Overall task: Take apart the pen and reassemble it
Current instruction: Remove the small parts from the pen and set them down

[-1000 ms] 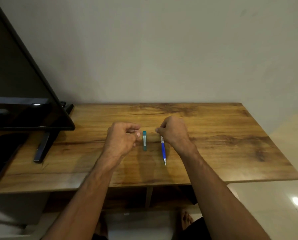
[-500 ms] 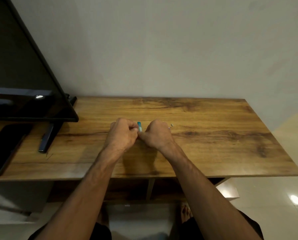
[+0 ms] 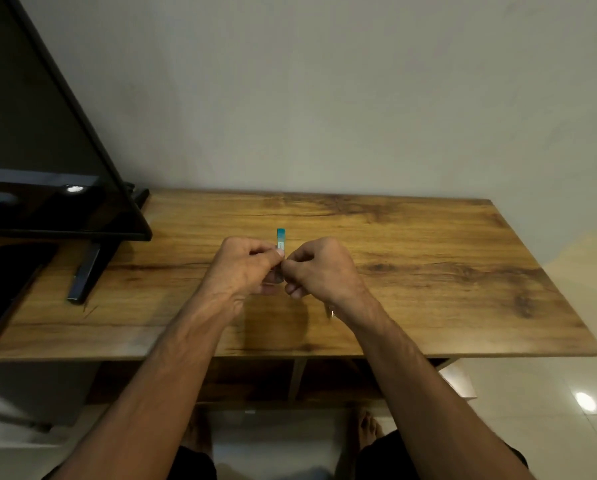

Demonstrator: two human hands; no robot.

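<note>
Two bare forearms, no sleeves, watch or bracelet in view, end in the left hand [image 3: 243,268] and right hand [image 3: 319,268]. No rings show on the visible fingers. Dark shorts (black, by the look) cover the thighs at the frame's bottom; the feet are bare.

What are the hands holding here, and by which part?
Both hands, left and right, pinch the teal pen piece at its lower end; its top juts up free. A metallic tip shows beneath the right hand.
</note>
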